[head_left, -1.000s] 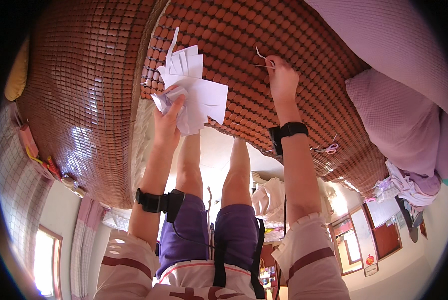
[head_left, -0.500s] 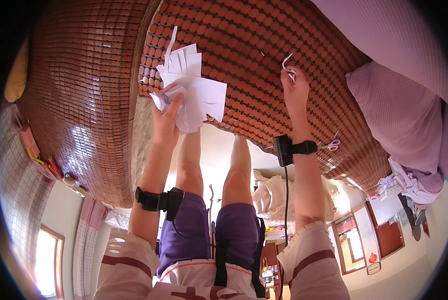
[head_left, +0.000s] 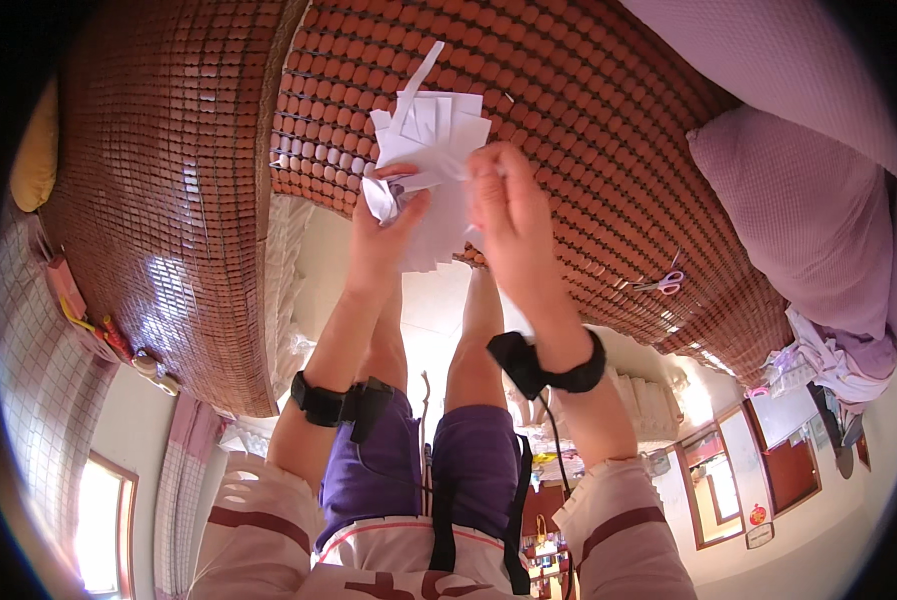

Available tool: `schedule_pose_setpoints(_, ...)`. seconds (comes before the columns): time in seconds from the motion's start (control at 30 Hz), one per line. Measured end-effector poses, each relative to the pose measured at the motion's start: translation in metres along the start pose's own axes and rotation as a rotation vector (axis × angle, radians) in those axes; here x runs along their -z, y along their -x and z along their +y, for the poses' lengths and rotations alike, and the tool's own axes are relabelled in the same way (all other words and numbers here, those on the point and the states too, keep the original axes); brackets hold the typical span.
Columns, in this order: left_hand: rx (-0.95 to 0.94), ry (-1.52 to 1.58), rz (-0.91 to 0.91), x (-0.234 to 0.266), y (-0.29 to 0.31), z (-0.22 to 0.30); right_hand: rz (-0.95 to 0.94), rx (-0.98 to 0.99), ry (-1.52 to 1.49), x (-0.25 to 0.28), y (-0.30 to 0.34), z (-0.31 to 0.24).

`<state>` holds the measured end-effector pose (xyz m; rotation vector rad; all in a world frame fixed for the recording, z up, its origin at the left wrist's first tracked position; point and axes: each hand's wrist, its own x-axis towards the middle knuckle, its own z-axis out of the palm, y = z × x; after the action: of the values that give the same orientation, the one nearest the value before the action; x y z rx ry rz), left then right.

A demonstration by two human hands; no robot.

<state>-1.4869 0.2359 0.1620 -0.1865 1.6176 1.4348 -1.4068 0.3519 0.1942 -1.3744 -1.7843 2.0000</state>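
My left hand (head_left: 387, 230) is closed around a bundle of white paper (head_left: 439, 125), made up of overlapping sheets and cut pieces. One narrow strip sticks up from its far end, and crumpled paper shows by my thumb. My right hand (head_left: 514, 205) is at the right edge of the bundle, its fingers pinched together. A thin white paper strip (head_left: 456, 170) runs to these fingertips, slightly blurred. How much paper is between the fingers is partly hidden.
Under the papers lies a brown beaded mat (head_left: 609, 130), with small white paper scraps on it. A pair of scissors (head_left: 671, 283) rests on the mat to the right. Beyond it is a purple pillow (head_left: 779, 210). My legs are below.
My right hand has come left from over the mat to the paper bundle, carrying thin strips. My left hand has shifted right with the bundle.
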Motion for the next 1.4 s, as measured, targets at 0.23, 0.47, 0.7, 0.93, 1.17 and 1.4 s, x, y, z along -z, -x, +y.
schedule_pose_setpoints(0.23,-0.010,0.022,-0.082,-0.022,0.010,0.013,0.382,0.267,0.232,-0.019,-0.004,0.008)
schedule_pose_setpoints(0.47,0.005,0.108,-0.161,-0.023,0.015,0.011,0.367,0.271,0.271,-0.014,-0.005,0.010)
schedule_pose_setpoints(0.7,0.112,0.334,-0.117,-0.027,0.016,0.014,0.181,0.531,0.524,-0.008,0.002,0.007)
schedule_pose_setpoints(0.93,0.103,0.436,-0.118,-0.027,0.019,0.020,0.136,0.535,0.690,-0.011,0.015,0.002)
schedule_pose_setpoints(1.17,0.157,0.447,-0.131,-0.022,0.023,0.016,0.229,0.436,0.403,-0.012,0.014,0.007)
schedule_pose_setpoints(1.4,0.071,0.386,-0.149,-0.021,0.024,0.015,0.278,0.444,0.469,-0.012,0.018,0.006)
